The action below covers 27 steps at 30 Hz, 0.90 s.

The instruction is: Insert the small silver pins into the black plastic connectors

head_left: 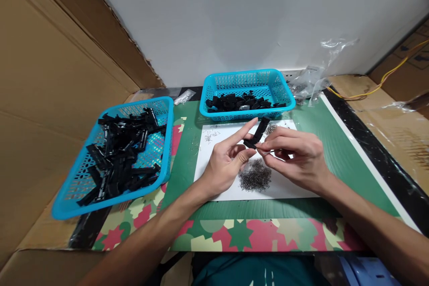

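Above the white sheet, a black plastic part (260, 132) stands tilted between the thumb and fingers of my left hand (229, 158), with the index finger stretched along it. My right hand (295, 152) is closed from the other side, fingertips at the part's lower end. Pinched in it is a thin metal tool (268, 152), whose exact kind is too small to make out. Right below both hands lies a pile of small metal springs (255, 176) on the white paper (219, 190). A smaller heap of tiny metal pieces (271, 128) sits behind my right hand, partly hidden.
A blue basket (169, 143) with many long black parts stands at the left. Another blue basket (248, 73) at the back holds smaller black pieces. Clear plastic bags (310, 82) lie at the back right, near a yellow cable (382, 80). A cardboard wall (63, 53) borders the left.
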### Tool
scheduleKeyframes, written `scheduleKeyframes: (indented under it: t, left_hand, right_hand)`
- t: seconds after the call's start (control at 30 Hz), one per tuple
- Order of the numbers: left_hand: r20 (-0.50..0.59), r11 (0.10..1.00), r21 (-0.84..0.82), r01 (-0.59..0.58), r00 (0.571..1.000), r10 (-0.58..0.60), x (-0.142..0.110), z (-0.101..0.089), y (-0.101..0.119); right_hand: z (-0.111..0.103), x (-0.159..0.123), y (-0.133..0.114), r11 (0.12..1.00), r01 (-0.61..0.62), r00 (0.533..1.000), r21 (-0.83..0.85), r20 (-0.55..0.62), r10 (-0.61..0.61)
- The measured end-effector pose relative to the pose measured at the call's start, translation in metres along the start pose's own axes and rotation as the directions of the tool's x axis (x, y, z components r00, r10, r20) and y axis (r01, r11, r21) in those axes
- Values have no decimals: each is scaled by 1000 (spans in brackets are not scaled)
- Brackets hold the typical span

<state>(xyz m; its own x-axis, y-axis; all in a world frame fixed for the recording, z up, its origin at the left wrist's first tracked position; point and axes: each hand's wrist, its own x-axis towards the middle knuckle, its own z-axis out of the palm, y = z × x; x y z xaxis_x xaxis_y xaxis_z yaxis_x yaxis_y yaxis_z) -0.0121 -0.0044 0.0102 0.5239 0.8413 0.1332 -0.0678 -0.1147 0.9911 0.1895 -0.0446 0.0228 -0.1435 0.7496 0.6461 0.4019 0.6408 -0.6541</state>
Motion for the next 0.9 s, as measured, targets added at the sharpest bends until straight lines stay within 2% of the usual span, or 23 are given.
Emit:
scheduleKeyframes:
  t: [0.13, 0.27, 0.43, 0.57, 0.77, 0.9]
  left_hand:
    - [46, 999, -52, 5, 999, -3, 2, -1, 0]
    - [97, 990, -122, 69, 994, -57, 3, -3, -1]
    - [110, 982, -148, 117, 989, -102, 4, -2, 1]
    - [106, 986, -129, 109, 990, -96, 5, -2, 1]
    - [115, 980, -148, 130, 987, -113, 5, -4, -4]
    - [165, 981, -105, 166, 975, -147, 6, -5, -5]
  right_hand:
    - [-4, 4, -1, 998, -56, 998, 40, 33, 55]
    - [-6, 7, -2, 985, -139, 990, 99, 48, 135]
    - [-5, 6, 1, 991, -108, 993, 84, 52, 104]
    - [-5, 6, 1, 994, -92, 995, 64, 41, 89]
    - [-6, 5, 2, 996, -72, 997, -51, 14, 73]
    - [-7, 0, 11, 962, 68, 998, -266, 0, -70]
